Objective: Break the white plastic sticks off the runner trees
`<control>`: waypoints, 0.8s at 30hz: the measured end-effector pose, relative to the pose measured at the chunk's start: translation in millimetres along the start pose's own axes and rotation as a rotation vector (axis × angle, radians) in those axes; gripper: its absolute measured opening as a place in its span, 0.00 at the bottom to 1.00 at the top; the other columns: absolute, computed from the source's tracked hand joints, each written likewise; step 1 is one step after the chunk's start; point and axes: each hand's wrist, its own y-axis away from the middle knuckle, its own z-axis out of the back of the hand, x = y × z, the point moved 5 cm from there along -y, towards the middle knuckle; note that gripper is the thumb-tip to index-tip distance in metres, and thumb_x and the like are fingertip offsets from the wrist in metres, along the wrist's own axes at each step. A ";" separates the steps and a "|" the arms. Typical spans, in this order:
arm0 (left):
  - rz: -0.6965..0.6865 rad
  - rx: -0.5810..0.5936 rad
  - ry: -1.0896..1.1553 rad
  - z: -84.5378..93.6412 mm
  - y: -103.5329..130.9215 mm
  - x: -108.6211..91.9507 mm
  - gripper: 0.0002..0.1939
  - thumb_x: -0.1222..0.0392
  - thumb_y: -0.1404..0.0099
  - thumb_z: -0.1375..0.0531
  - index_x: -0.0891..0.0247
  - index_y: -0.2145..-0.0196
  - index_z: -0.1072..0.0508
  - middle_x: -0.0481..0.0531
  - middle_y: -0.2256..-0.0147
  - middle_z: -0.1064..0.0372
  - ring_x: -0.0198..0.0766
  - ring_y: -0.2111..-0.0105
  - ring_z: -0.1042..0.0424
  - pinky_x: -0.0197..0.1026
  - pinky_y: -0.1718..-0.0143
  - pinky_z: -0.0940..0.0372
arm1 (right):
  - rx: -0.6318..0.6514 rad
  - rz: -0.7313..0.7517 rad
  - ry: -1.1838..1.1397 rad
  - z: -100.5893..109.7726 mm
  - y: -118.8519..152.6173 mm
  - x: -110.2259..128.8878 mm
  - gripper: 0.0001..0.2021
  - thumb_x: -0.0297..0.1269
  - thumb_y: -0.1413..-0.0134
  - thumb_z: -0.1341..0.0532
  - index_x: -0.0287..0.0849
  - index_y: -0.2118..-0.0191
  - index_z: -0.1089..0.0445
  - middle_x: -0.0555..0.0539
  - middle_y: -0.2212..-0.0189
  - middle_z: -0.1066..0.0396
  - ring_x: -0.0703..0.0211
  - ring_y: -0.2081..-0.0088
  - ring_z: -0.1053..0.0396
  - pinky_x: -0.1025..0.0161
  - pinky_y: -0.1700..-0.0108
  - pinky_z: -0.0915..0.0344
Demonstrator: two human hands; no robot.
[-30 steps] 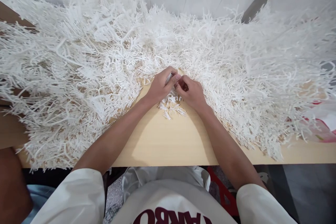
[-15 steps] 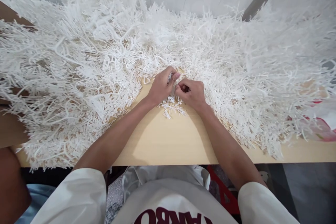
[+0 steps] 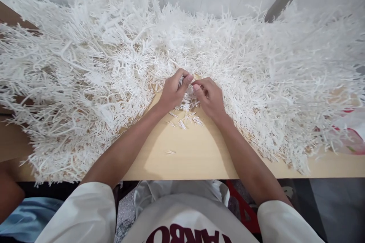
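Observation:
My left hand (image 3: 174, 89) is closed near the middle of the table, with thin white sprigs (image 3: 180, 79) showing between its thumb and curled fingers. Close beside it on the right, my right hand (image 3: 210, 97) has its fingers bent and the thumb near the index finger. Whatever sits in that pinch is too small to make out. Below both hands, a small scatter of loose white sprigs (image 3: 189, 118) lies on the bare wood. One more sprig (image 3: 170, 152) rests nearer the table edge.
A large heap of white branching strands (image 3: 94, 68) covers the back and both sides of the wooden table (image 3: 182, 163). Brown cardboard (image 3: 13, 138) stands at the left, a pink-and-white plastic bag (image 3: 352, 136) at the right. Another person's arm (image 3: 10, 190) shows at lower left.
My hands have moved slightly, and the right fingers have loosened and lifted a little. More sprigs lie on the wood below, one near the front edge. The neighbour's arm has shifted.

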 end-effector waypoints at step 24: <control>0.080 -0.020 0.032 4.2 -1.8 4.5 0.20 0.40 0.30 0.50 0.58 0.68 0.38 0.43 0.77 0.41 0.30 0.77 0.42 0.36 0.74 0.44 | -0.040 0.037 0.023 1.7 6.8 8.8 0.05 0.36 0.39 0.43 0.43 0.63 0.30 0.51 0.71 0.29 0.67 0.73 0.37 0.65 0.68 0.40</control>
